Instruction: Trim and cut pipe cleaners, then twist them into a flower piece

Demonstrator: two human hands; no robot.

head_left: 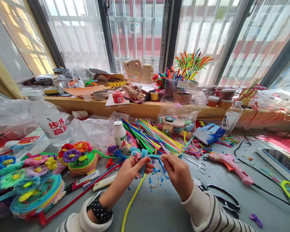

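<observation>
Light blue pipe cleaner (144, 155), bent into several upright loops, is pinched between the thumb and fingers of my left hand (128, 172). One length of it runs across to my right hand (178, 174), whose thumb and forefinger are closed on that end. A darker blue piece hangs between the hands. Below them, a yellow pipe cleaner (132, 200) stretches along the grey table, beside a thin ring (154, 180) and scattered blue bits. Behind my hands lies a pile of loose colourful pipe cleaners (154, 137).
Fuzzy flower pieces (36, 190) crowd the left, near a water bottle (52, 124). Small scissors (199, 165), large black-handled scissors (223, 198) and a pink glue gun (234, 166) with its cord lie to the right. A white bottle (119, 133) and a lidded jar (168, 125) stand behind.
</observation>
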